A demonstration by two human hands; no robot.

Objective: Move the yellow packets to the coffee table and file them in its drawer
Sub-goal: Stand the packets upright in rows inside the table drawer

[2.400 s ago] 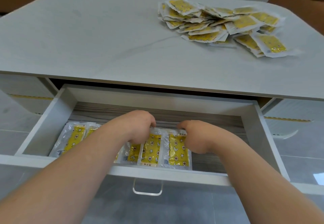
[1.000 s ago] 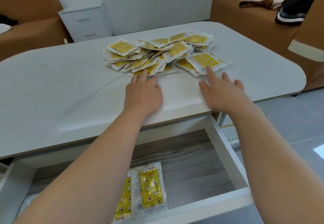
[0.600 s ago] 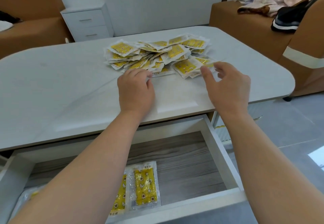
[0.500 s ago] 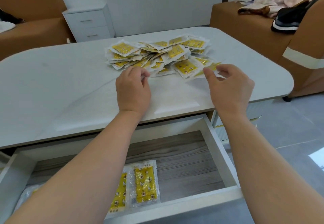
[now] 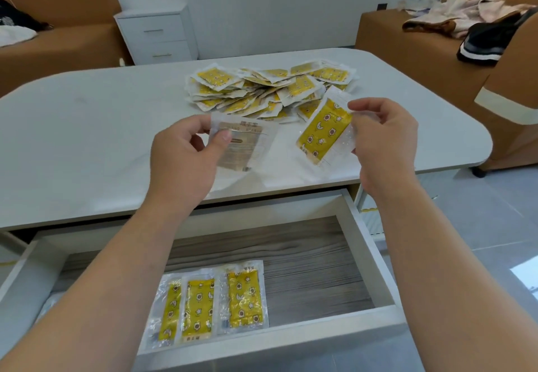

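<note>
Pickup step. The left hand [image 5: 186, 162] pinches one flat plastic-wrapped yellow packet [image 5: 247, 144] with its printed back up, and the right hand [image 5: 384, 138] pinches another [image 5: 323, 130]. The loose pile [image 5: 262, 86] sits on the pale grey desk [image 5: 87, 127] just beyond the fingers [image 5: 364, 106]. The open white drawer [image 5: 375, 255] is below them. Next, I'd guess, both go down beside the filed packets [image 5: 244, 299].

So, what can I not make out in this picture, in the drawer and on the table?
Head view only:
The left forearm hides the left end of the packet row in the drawer; its count is unknown.
Print on the pale packet held by the left hand is too small to read.
In the pile, upper packets cover lower ones.
The bottom edge cuts off the drawer's front panel.
</note>
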